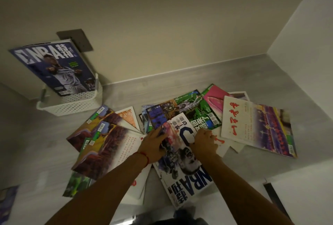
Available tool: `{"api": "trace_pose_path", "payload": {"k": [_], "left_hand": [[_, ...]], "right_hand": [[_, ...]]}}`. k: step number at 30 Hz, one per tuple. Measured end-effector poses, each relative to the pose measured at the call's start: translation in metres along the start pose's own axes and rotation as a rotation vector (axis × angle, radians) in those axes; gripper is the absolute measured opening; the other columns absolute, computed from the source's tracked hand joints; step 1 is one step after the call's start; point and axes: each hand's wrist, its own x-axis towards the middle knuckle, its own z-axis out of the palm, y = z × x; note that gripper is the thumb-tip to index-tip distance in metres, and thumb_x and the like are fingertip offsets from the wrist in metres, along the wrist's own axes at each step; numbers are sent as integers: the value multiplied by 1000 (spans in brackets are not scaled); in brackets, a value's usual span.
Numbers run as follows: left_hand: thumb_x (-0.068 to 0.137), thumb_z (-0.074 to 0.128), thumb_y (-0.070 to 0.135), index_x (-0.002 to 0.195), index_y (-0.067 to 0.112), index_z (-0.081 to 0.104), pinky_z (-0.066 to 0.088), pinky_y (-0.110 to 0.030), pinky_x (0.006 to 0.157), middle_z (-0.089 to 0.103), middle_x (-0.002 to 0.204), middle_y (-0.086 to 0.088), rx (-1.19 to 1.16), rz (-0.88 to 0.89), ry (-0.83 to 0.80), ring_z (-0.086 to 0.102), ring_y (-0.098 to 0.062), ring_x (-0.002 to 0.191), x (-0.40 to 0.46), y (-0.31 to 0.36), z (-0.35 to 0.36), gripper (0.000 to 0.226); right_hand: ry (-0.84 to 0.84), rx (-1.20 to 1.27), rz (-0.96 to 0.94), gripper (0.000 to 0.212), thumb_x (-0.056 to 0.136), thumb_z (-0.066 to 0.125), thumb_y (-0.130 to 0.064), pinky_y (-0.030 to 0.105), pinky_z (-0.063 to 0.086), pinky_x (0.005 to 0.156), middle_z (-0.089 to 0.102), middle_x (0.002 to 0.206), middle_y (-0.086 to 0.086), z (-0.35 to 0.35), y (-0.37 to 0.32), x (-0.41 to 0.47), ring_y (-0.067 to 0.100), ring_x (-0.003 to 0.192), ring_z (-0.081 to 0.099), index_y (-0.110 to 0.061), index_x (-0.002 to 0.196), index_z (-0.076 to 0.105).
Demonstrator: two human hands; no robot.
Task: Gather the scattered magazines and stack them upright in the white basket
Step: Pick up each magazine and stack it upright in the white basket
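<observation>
Several magazines lie fanned out on the grey floor [270, 84]. Both my hands rest on an NBA magazine [182, 169] with a white and blue cover at the centre. My left hand [154, 144] lies flat on its left edge, fingers spread, a red string round the wrist. My right hand [204, 143] presses on its right edge, fingers curled at the border. The white perforated basket [75, 105] stands at the far left by the wall. One blue NBA magazine [54, 68] stands upright in it, leaning against the wall.
Orange-brown magazines [100, 145] lie to the left of my hands, green and pink ones [201, 109] beyond them, and a white one with red script [255, 125] to the right. A dark wall plate [75, 40] sits behind the basket. Walls meet in a corner at the far right.
</observation>
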Motion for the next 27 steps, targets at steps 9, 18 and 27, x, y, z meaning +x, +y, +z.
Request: {"api": "trace_pose_path", "payload": {"k": [9,18,27], "left_hand": [[91,57,28,151,15,33,21,-52,122,26,161,-15,92,320,517,21,-36,149,-23,35,-71,67],[98,52,41,143,42,41,47,-38,103,61,137,-1,-271,363,156,59,-27,120,-52,7,-150,46],[96,58,17,127,27,60,61,-38,75,73,109,0,-867,153,398,70,-11,86,-105,-79,-166,32]], "right_hand": [[-99,242,-530,19,94,59,-17,22,46,57,62,83,-5,-83,1,-16,3,62,57,-24,110,50],[241,-240,-1058,19,90,65,-35,39,44,99,75,104,-8,-166,-100,-66,13,93,67,-34,107,73],[600,647,-540,53,97,50,-43,55,32,113,25,159,4,-105,-134,-69,28,145,30,-26,145,35]]}}
